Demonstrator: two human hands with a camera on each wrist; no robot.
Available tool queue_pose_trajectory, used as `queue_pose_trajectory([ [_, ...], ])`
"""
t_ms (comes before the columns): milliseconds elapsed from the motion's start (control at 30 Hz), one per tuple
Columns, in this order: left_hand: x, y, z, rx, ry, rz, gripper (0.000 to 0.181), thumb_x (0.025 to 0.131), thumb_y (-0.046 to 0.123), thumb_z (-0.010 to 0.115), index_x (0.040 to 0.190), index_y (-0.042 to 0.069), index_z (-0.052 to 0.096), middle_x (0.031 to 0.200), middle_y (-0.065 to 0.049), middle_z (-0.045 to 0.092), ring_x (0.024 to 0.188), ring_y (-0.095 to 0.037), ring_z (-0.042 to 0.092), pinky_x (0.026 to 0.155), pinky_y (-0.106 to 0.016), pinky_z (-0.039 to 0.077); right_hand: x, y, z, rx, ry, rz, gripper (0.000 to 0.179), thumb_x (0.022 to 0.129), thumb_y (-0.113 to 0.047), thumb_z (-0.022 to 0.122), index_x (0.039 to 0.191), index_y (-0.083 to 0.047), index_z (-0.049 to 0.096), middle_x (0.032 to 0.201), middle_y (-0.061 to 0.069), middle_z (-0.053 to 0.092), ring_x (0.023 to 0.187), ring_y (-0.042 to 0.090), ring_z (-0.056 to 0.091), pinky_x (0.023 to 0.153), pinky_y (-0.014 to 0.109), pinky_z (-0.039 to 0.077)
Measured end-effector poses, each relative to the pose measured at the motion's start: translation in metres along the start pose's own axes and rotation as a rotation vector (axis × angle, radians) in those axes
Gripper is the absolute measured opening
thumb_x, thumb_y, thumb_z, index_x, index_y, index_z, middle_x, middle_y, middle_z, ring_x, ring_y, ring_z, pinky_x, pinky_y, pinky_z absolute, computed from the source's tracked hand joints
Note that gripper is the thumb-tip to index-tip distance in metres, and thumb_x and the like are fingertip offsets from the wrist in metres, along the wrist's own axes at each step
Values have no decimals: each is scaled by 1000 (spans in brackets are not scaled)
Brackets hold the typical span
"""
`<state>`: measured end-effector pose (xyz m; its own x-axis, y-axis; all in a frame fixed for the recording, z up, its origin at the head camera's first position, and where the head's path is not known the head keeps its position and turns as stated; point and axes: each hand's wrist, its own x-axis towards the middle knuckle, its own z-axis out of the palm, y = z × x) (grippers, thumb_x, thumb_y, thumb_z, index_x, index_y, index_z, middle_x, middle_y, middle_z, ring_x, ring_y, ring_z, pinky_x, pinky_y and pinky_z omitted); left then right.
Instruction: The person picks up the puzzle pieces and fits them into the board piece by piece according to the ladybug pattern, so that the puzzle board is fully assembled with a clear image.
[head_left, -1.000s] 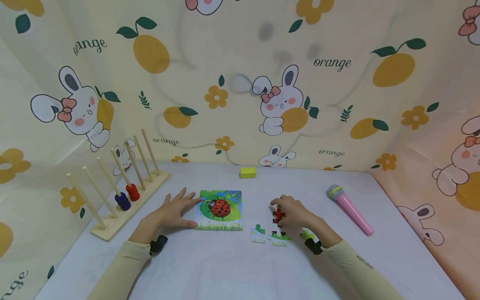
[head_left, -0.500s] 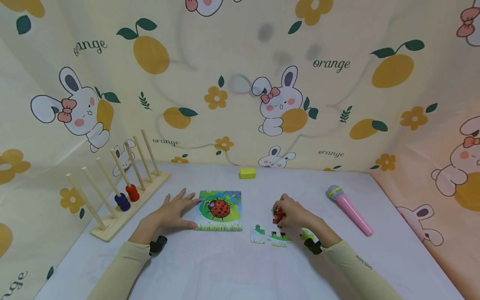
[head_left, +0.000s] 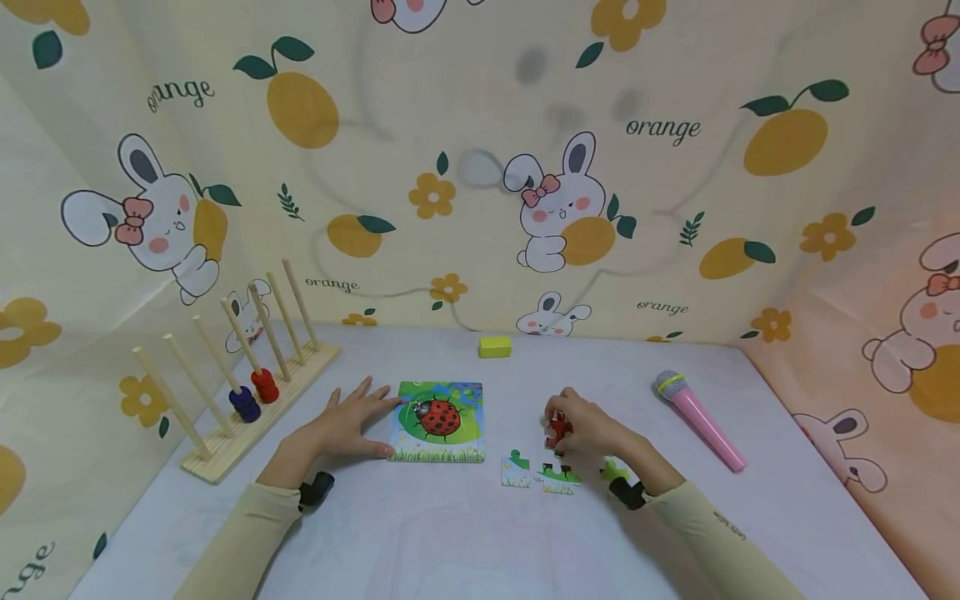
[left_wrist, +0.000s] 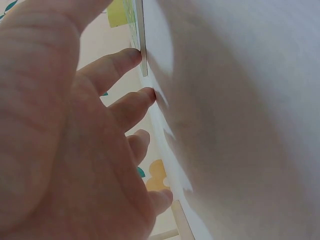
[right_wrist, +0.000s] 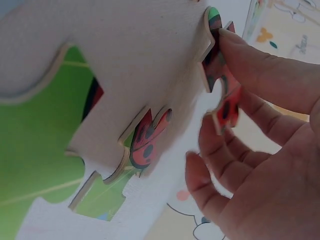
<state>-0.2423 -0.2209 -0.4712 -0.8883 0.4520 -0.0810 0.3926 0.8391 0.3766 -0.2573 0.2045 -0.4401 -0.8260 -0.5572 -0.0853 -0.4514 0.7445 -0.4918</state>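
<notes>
The right hand [head_left: 594,427] pinched a red puzzle piece [head_left: 558,430] just beyond two grass-patterned pieces [head_left: 516,475] on the white surface [head_left: 450,533]; the left hand [head_left: 347,427], fingers spread, touched the ladybug board [head_left: 438,419] at its left edge.

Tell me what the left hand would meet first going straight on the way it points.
Most likely the ladybug picture board: the left hand has its index fingertip at the board's left edge, apparently touching, though a slight gap is possible.
</notes>
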Motion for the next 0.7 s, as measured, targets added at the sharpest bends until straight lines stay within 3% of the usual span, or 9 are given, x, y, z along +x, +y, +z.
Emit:
queue_pose_trajectory([
  [333,-1,1,-1,-2,0,2,95,76,66,74,152,16,45,160,-17,29,150,-45,6,106,-79,2,10,6,-3,182,-34,-129,14,90,2,70,95,-4,59,81,0,54,75,15,49,65,26,44],
  [500,-1,1,-1,-7,-1,-3,95,76,65,75,151,16,45,160,-18,29,150,-45,6,106,-79,2,24,1,-2,270,-30,-185,11,91,4,68,97,-1,59,83,1,56,74,15,50,64,26,45],
  [700,0,1,-1,-3,-6,-6,95,76,66,74,152,17,44,161,-17,28,150,-45,5,106,-79,1,57,-18,9,290,-5,-205,15,90,6,66,103,1,60,93,5,64,79,15,55,70,27,48],
])
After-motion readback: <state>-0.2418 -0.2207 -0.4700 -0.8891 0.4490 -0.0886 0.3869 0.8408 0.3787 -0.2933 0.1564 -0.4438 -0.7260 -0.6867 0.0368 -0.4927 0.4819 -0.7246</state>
